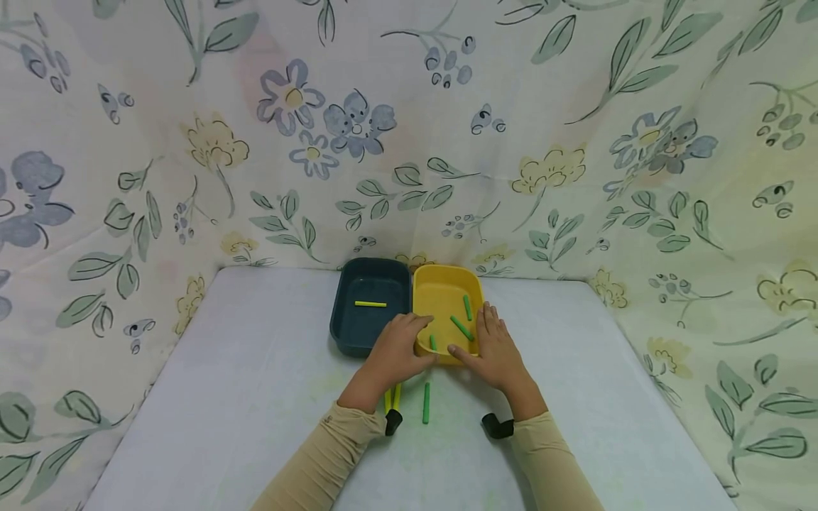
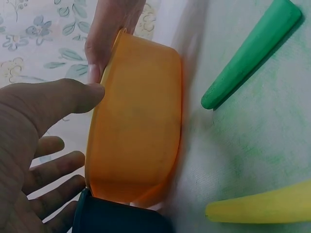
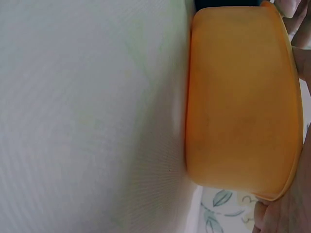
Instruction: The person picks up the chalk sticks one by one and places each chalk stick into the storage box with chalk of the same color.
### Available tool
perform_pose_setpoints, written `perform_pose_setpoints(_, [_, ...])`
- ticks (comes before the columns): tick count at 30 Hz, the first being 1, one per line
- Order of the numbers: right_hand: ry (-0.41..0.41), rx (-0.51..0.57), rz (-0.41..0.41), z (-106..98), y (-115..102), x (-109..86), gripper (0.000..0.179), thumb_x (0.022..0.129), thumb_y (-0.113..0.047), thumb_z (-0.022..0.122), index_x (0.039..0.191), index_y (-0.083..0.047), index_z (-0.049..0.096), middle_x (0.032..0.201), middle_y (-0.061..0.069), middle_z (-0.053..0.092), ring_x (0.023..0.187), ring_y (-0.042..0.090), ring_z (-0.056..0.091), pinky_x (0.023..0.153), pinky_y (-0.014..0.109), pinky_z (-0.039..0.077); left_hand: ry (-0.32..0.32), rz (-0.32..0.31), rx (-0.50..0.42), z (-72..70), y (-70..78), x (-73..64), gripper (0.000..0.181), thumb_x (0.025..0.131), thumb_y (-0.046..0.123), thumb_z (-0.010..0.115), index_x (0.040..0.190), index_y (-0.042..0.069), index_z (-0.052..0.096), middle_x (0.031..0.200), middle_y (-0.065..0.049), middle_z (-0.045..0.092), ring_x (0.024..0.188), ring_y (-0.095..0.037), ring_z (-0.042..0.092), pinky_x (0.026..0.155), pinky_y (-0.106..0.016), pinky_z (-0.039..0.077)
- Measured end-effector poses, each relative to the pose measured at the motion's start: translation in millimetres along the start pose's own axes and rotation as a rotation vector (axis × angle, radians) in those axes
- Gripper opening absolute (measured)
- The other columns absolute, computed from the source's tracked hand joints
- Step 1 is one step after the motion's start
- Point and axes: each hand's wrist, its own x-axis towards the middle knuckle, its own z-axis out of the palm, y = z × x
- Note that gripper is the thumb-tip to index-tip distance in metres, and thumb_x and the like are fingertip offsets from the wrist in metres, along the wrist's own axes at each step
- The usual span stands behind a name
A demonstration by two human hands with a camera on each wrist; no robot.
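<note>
The left hand (image 1: pixel 397 349) is touching the yellow tray (image 1: pixel 441 291) at its near left with its thumb, fingers loosely spread; the right hand (image 1: pixel 497 351) is laying straight fingers along its right side. Three green sticks (image 1: pixel 461 328) are lying inside. Left, the dark tray (image 1: pixel 371 280) is holding a yellow stick (image 1: pixel 370 304). Nearer, another green stick (image 1: pixel 426 403) is lying on the table (image 1: pixel 192 426).

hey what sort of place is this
Probably a tabletop workspace set up indoors: a white-covered table, a floral backdrop around its back and sides, and a yellow tray beside a dark blue tray.
</note>
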Motion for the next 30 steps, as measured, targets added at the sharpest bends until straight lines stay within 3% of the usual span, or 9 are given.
perform_pose_setpoints(14, [-0.001,0.002,-0.012,-3,-2,-0.7,0.115,0.097,-0.076,0.053,0.166,0.008,0.016,0.177,0.023,0.007,0.166,0.04,0.007,0.133,0.058,0.016,0.005,0.023,-0.024,-4.6,6.6,-11.4,0.061,0.093,0.037,0.083,0.146,0.014,0.063,0.137,-0.006,0.069,0.124,-0.024,0.061,0.109,-0.045,0.053])
perform_pose_setpoints(30, [-0.006,0.003,-0.018,-3,0,0.2,0.116,0.097,-0.077,0.052,0.167,0.008,0.014,0.178,0.022,0.004,0.166,0.039,0.006,0.134,0.058,0.015,-0.03,0.054,0.025,-8.6,16.4,-32.3,0.059,0.092,0.038,0.085,0.142,0.014,0.067,0.134,-0.004,0.069,0.122,-0.023,0.06,0.107,-0.045,0.053])
